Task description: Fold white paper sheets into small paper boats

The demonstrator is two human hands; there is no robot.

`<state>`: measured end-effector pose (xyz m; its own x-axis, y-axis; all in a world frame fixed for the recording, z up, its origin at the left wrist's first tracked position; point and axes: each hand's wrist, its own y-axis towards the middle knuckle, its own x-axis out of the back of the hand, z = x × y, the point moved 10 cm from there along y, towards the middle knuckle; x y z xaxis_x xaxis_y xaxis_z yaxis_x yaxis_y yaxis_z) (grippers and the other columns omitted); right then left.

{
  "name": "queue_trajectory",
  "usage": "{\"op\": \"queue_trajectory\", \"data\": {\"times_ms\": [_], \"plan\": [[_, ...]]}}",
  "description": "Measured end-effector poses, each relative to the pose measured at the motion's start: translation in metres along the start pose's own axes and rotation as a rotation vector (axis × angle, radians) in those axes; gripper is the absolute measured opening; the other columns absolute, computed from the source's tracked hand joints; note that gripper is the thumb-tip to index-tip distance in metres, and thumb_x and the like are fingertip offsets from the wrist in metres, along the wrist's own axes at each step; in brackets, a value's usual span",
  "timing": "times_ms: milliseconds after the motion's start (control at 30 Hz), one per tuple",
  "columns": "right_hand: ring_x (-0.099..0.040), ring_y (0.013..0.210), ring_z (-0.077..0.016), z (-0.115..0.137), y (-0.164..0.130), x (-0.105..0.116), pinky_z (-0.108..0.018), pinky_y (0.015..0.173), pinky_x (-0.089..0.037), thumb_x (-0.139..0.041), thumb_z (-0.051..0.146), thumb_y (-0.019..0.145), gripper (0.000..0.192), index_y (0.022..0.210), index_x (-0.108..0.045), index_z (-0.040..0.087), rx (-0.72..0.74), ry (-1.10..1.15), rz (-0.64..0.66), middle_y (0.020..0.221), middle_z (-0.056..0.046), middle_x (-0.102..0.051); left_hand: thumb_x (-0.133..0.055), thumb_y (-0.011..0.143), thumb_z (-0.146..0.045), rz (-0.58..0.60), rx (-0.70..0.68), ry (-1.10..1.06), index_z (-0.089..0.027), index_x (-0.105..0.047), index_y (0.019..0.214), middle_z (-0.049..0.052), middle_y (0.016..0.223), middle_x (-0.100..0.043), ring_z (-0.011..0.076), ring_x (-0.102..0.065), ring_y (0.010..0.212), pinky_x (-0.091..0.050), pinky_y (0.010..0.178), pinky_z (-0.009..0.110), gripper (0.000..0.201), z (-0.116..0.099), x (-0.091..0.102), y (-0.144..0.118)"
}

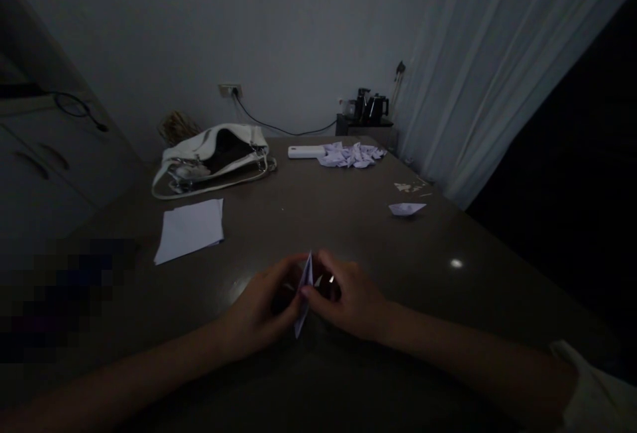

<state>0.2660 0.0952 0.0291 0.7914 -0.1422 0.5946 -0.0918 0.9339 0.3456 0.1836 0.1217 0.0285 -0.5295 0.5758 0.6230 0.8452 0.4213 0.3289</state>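
Both of my hands meet over the near middle of a dark table (318,221). Between them stands a small folded piece of white paper (304,294), narrow and pointed, held upright on edge. My left hand (261,310) pinches it from the left. My right hand (348,300) pinches it from the right, thumb and forefinger on the fold. The room is dim.
A stack of white paper sheets (190,229) lies to the left. One folded paper piece (407,208) sits to the right. At the back lie a white handbag (213,154), a white flat device (306,151) and a heap of folded papers (351,154). A curtain (497,68) hangs right.
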Motion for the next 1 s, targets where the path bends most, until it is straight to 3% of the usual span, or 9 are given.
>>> {"op": "queue_trajectory", "data": {"times_ms": [167, 333, 467, 567, 733, 867, 1000], "plan": [[-0.057, 0.062, -0.0093, 0.001, 0.0, 0.008, -0.021, 0.056, -0.043, -0.056, 0.02, 0.083, 0.028, 0.11, -0.052, 0.019, 0.019, -0.001, -0.064, 0.088, -0.001, -0.066, -0.052, 0.088, -0.017, -0.003, 0.067, -0.163, -0.022, -0.039, 0.128, 0.007, 0.104, -0.061, 0.0168, -0.063, 0.091, -0.057, 0.076, 0.029, 0.042, 0.009, -0.001, 0.001], [-0.057, 0.063, -0.0102, 0.0, 0.002, 0.012, -0.022, 0.057, -0.044, -0.054, 0.016, 0.083, 0.022, 0.105, -0.057, 0.018, 0.031, 0.012, -0.105, 0.084, -0.001, -0.064, -0.053, 0.09, -0.024, 0.004, 0.12, -0.206, -0.021, -0.04, 0.126, 0.004, 0.096, -0.061, 0.0167, -0.063, 0.085, -0.055, 0.072, 0.028, 0.039, 0.016, -0.002, 0.0], [-0.058, 0.066, -0.0111, -0.005, 0.005, 0.01, -0.022, 0.058, -0.045, -0.053, 0.013, 0.083, 0.014, 0.095, -0.058, 0.017, -0.002, 0.153, -0.084, 0.078, 0.0, -0.062, -0.054, 0.091, -0.029, -0.012, 0.166, -0.158, -0.019, -0.047, 0.119, 0.004, 0.092, -0.061, 0.0165, -0.062, 0.081, -0.052, 0.071, 0.028, 0.03, 0.021, 0.001, 0.001], [-0.061, 0.074, -0.0127, -0.011, 0.008, 0.006, -0.024, 0.063, -0.047, -0.054, 0.014, 0.084, 0.009, 0.092, -0.058, 0.017, -0.047, 0.319, -0.051, 0.082, -0.001, -0.063, -0.05, 0.093, -0.029, -0.041, 0.173, -0.032, -0.017, -0.057, 0.102, 0.004, 0.09, -0.06, 0.0172, -0.059, 0.082, -0.049, 0.074, 0.03, 0.016, 0.022, 0.007, 0.003], [-0.062, 0.075, -0.0131, -0.025, 0.009, 0.004, -0.025, 0.066, -0.048, -0.06, 0.021, 0.083, 0.009, 0.09, -0.055, 0.018, -0.115, 0.508, -0.06, 0.082, -0.001, -0.063, -0.049, 0.093, -0.031, -0.034, 0.185, -0.04, -0.016, -0.058, 0.088, 0.003, 0.084, -0.058, 0.0162, -0.057, 0.077, -0.045, 0.07, 0.027, 0.019, 0.023, 0.01, 0.005], [-0.055, 0.063, -0.0099, -0.033, 0.009, 0.014, -0.021, 0.056, -0.042, -0.068, 0.021, 0.076, 0.018, 0.08, -0.051, 0.019, -0.122, 0.464, -0.154, 0.073, 0.003, -0.057, -0.05, 0.092, -0.036, 0.001, 0.266, -0.203, -0.015, -0.057, 0.084, 0.001, 0.075, -0.058, 0.0144, -0.055, 0.07, -0.044, 0.063, 0.024, 0.023, 0.029, 0.004, 0.003], [-0.055, 0.067, -0.0103, -0.03, 0.011, 0.013, -0.021, 0.058, -0.042, -0.064, 0.021, 0.079, 0.005, 0.081, -0.061, 0.018, -0.097, 0.317, -0.09, 0.079, 0.0, -0.059, -0.05, 0.092, -0.037, 0.007, 0.294, -0.251, -0.015, -0.056, 0.082, 0.0, 0.075, -0.056, 0.0136, -0.052, 0.068, -0.041, 0.06, 0.022, 0.025, 0.031, 0.002, 0.002]]}}
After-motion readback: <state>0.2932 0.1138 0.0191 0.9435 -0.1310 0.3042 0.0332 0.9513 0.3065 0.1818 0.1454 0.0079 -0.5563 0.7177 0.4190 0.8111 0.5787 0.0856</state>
